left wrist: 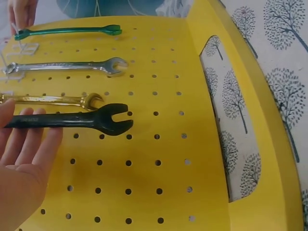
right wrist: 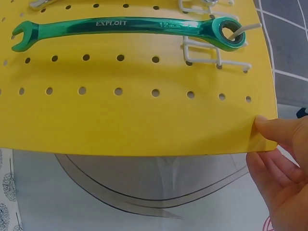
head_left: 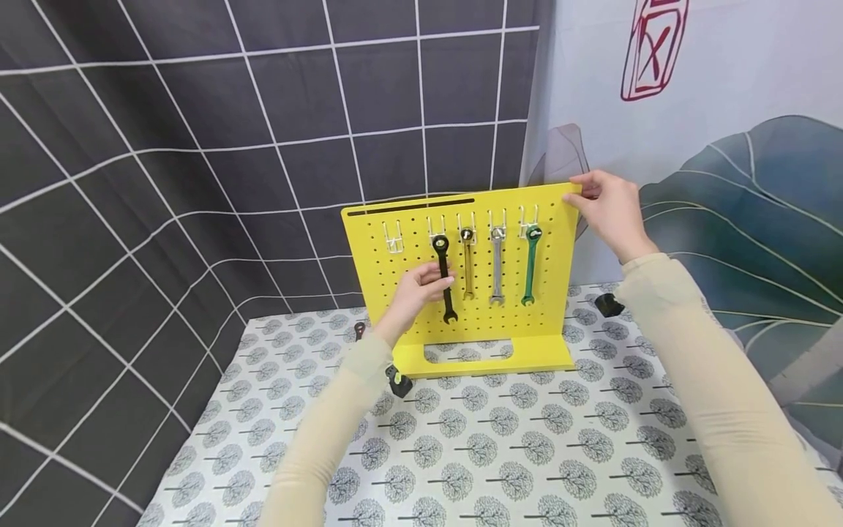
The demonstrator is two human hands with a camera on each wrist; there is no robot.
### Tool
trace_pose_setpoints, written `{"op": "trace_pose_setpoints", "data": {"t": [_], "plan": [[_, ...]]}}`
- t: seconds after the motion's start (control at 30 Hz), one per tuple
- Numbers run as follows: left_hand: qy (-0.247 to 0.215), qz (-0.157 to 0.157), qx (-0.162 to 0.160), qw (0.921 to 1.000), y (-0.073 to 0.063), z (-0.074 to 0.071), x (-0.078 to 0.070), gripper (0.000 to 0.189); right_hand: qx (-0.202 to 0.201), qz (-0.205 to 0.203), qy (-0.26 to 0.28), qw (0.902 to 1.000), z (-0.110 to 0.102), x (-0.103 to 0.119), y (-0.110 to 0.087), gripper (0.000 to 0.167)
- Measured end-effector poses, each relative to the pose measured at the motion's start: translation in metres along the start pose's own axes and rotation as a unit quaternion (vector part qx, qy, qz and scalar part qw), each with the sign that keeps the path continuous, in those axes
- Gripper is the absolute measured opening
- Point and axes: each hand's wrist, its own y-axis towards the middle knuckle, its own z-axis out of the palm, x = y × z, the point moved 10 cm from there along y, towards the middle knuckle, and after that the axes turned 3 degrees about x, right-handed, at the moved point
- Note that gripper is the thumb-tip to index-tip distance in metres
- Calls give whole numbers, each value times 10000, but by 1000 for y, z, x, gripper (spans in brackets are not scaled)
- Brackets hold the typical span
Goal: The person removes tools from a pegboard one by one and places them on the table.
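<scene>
The black wrench (left wrist: 72, 120) is at the front of the yellow pegboard (head_left: 553, 278), just left of the gold wrench (head_left: 468, 267). Its long axis runs close to vertical in the head view, the lower end leaning slightly to the right. The ring end points up and lies at a white hook (head_left: 432, 233); whether the ring is seated on it cannot be determined. The open-jawed end points down towards the desk (head_left: 527, 468).

Left hand (head_left: 415, 294): closed narrowly on the black wrench's shaft, thumb across the front, fingers behind, between shaft and board. Right hand (head_left: 611, 212): pinching the pegboard's upper right corner, thumb on the front face, fingers behind the edge.

The silver wrench (head_left: 497, 267) and green wrench (head_left: 530, 267) hang further right, ring ends up. The green wrench, nearest the right hand, has a hook prong through its ring and bears the marking "EXPLOIT".
</scene>
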Motion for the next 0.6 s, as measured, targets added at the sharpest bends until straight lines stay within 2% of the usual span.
{"op": "trace_pose_setpoints", "data": {"t": [0.3, 0.6], "plan": [[-207, -14, -326, 9993, -4, -10, 10, 35, -1, 3, 59, 10000, 1, 1, 2, 44], [-342, -42, -412, 9986, -8, -10, 8, 33, 38, 98, 23, 9999, 1, -3, 2, 44]]}}
